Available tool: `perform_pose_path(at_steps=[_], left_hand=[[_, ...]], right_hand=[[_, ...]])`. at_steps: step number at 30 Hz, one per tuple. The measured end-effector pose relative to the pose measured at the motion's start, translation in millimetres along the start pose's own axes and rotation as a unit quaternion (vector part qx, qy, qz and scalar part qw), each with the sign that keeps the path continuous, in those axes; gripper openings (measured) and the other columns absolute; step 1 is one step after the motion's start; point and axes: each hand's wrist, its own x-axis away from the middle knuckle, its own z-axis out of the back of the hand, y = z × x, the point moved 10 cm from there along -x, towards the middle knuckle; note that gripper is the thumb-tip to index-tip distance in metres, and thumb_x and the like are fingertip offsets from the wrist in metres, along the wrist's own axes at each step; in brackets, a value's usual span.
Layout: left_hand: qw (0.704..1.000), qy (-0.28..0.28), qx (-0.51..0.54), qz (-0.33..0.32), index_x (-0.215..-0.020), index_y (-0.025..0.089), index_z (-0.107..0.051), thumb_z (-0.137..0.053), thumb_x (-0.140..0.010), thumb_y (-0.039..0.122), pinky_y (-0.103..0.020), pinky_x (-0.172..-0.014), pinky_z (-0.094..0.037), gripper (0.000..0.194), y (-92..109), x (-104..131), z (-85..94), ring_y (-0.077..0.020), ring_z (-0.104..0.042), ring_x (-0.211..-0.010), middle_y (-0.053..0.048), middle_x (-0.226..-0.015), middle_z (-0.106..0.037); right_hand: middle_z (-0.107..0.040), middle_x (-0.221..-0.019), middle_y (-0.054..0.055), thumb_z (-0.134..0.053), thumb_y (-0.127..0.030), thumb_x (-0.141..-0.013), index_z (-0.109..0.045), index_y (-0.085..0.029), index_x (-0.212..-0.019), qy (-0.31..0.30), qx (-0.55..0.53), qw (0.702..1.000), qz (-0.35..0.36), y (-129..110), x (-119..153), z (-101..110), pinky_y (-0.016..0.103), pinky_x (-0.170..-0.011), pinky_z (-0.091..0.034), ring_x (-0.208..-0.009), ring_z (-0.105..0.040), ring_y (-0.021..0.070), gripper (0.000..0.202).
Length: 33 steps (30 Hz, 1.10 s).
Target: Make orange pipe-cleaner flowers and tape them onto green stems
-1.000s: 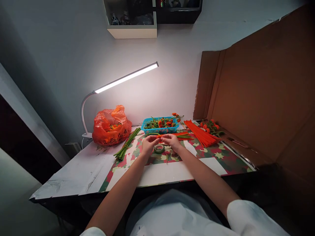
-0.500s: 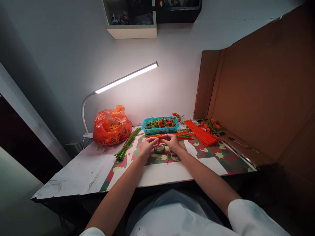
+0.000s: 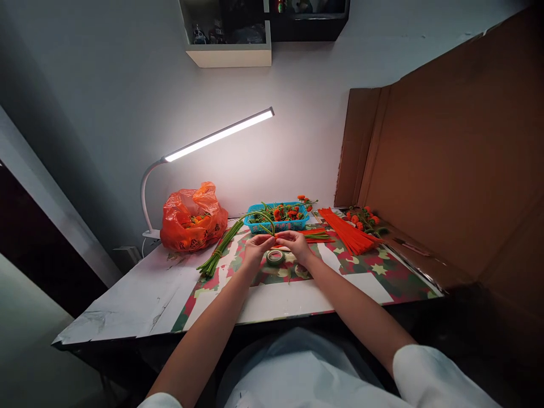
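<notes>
My left hand [image 3: 257, 247] and my right hand [image 3: 295, 245] meet fingertip to fingertip above the table, both pinched on a small orange piece [image 3: 276, 237]. A green stem [image 3: 261, 214] rises from between the fingertips and arches over to the left, in front of the blue basket [image 3: 278, 226]. Just below the hands lies a roll of green tape [image 3: 275, 258]. Behind my right hand are orange and green stems [image 3: 317, 234]. A bundle of green stems [image 3: 219, 249] lies left of my left hand.
An orange plastic bag [image 3: 193, 224] stands at the back left beside the lit lamp [image 3: 219, 135]. On the right are a fan of orange strips [image 3: 351, 231], orange flowers [image 3: 361, 218] and a tall cardboard sheet [image 3: 446, 153].
The green stem now arches up and left from the fingertips; before, no such arch showed. My hands have stayed nearly in place, fingertips together.
</notes>
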Motion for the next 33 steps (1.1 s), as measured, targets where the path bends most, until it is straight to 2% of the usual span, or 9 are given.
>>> perform_pose_path(at_steps=[3, 6, 9, 13, 18, 21, 24, 29, 33], left_hand=[[0.999, 0.013, -0.009, -0.036, -0.067, 0.018, -0.062, -0.085, -0.05, 0.038, -0.032, -0.069, -0.053, 0.036, 9, 2, 1.2, -0.0187, -0.067, -0.068, -0.002, -0.071, -0.07], [0.998, 0.007, 0.03, -0.049, -0.063, 0.018, -0.048, -0.087, -0.046, 0.034, -0.033, -0.072, -0.053, 0.046, 13, 2, -0.5, -0.0179, -0.067, -0.071, -0.001, -0.073, -0.07], [0.997, -0.004, 0.05, -0.052, -0.066, 0.019, -0.042, -0.087, -0.047, 0.034, -0.033, -0.073, -0.052, 0.052, 14, 2, -3.0, -0.0188, -0.068, -0.073, 0.0, -0.072, -0.069], [0.997, -0.018, 0.06, -0.055, -0.07, 0.019, -0.043, -0.086, -0.05, 0.036, -0.031, -0.072, -0.051, 0.051, 13, 3, -6.9, -0.0173, -0.068, -0.071, 0.0, -0.073, -0.07], [0.997, -0.013, 0.054, -0.058, -0.069, 0.019, -0.044, -0.086, -0.048, 0.039, -0.027, -0.065, -0.051, 0.051, 14, 3, -6.9, -0.0132, -0.065, -0.061, 0.003, -0.067, -0.067], [0.997, -0.015, 0.05, -0.054, -0.068, 0.019, -0.044, -0.086, -0.049, 0.04, -0.027, -0.062, -0.051, 0.051, 12, 2, -7.9, -0.0142, -0.065, -0.06, 0.003, -0.066, -0.067], [0.997, -0.016, 0.054, -0.048, -0.075, 0.019, -0.046, -0.085, -0.049, 0.041, -0.03, -0.065, -0.052, 0.051, 10, 2, -8.8, -0.0169, -0.067, -0.066, 0.0, -0.073, -0.069], [0.997, 0.027, 0.054, -0.05, -0.085, 0.018, -0.051, -0.087, -0.047, 0.036, -0.033, -0.072, -0.052, 0.055, 7, -1, 1.1, -0.0183, -0.068, -0.075, -0.005, -0.09, -0.07], [0.998, 0.017, 0.059, -0.014, -0.08, 0.016, -0.056, -0.087, -0.044, 0.034, -0.031, -0.069, -0.052, 0.052, 0, -4, 0.0, -0.0171, -0.066, -0.07, -0.003, -0.079, -0.069]], right_hand=[[-0.072, -0.073, 0.003, -0.084, -0.038, -0.047, -0.07, -0.017, -0.074, 0.001, -0.05, 0.998, -0.04, 6, -2, 1, 0.036, -0.075, -0.054, -0.072, -0.068, 0.0195, 0.037], [-0.071, -0.067, 0.001, -0.087, -0.038, -0.037, -0.068, -0.017, -0.069, 0.013, -0.08, 0.994, -0.069, 12, -2, 4, 0.035, -0.075, -0.054, -0.068, -0.067, 0.0179, 0.043], [-0.071, -0.069, 0.001, -0.088, -0.035, -0.034, -0.067, -0.017, -0.068, 0.019, -0.084, 0.994, -0.068, 13, -3, 5, 0.035, -0.076, -0.053, -0.068, -0.067, 0.0172, 0.044], [-0.071, -0.072, 0.002, -0.088, -0.034, -0.037, -0.066, -0.017, -0.067, 0.037, -0.071, 0.996, -0.031, 10, -2, 8, 0.035, -0.078, -0.053, -0.073, -0.067, 0.0181, 0.041], [-0.07, -0.068, 0.002, -0.087, -0.036, -0.037, -0.065, -0.017, -0.065, 0.057, -0.064, 0.996, -0.022, 11, 0, 10, 0.035, -0.073, -0.054, -0.069, -0.066, 0.0179, 0.04], [-0.07, -0.067, 0.002, -0.088, -0.036, -0.037, -0.065, -0.017, -0.064, 0.058, -0.062, 0.996, -0.018, 9, 0, 9, 0.035, -0.071, -0.054, -0.066, -0.066, 0.0179, 0.04], [-0.07, -0.069, 0.002, -0.087, -0.036, -0.038, -0.065, -0.017, -0.066, 0.052, -0.054, 0.997, -0.006, 6, -1, 8, 0.035, -0.071, -0.055, -0.068, -0.067, 0.0188, 0.04], [-0.072, -0.083, 0.006, -0.084, -0.037, -0.049, -0.066, -0.017, -0.085, 0.038, 0.023, 0.998, 0.05, -5, -1, 3, 0.036, -0.073, -0.056, -0.078, -0.068, 0.0219, 0.045], [-0.07, -0.101, 0.009, -0.079, -0.037, -0.061, -0.066, -0.018, -0.103, 0.021, 0.138, 0.984, 0.11, -16, 2, -1, 0.037, -0.078, -0.055, -0.087, -0.068, 0.0221, 0.048]])
